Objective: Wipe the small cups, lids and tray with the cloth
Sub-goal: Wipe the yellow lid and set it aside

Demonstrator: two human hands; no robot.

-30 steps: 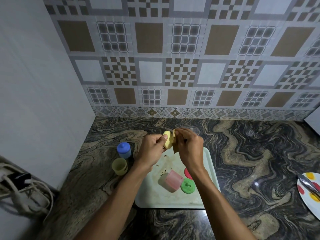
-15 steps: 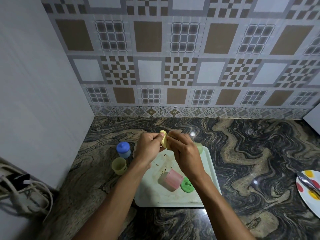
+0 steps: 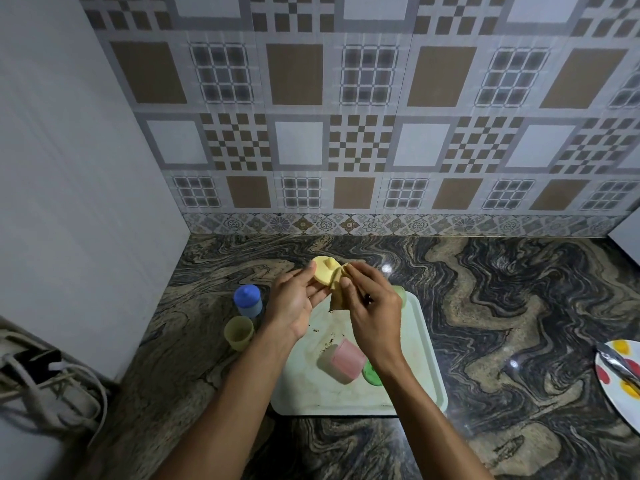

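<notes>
Leftmost, a plain wall panel [image 3: 69, 168] meets the patterned tiled wall [image 3: 346, 133] above the marbled desk [image 3: 491, 306], where a blue-lidded cup [image 3: 247, 301] and a yellow cup [image 3: 239, 332] stand upright just left of the tray [image 3: 424, 358]. Over the tray's far end, the left hand [image 3: 294, 301] has its grip on the yellow lid [image 3: 323, 270], and the right hand [image 3: 374, 306] pinches the cloth [image 3: 337, 294] against it. On the soiled tray a pink cup [image 3: 344, 362] lies tipped beside a green lid [image 3: 372, 375]; a spotted plate [image 3: 620, 382] sits far right.
</notes>
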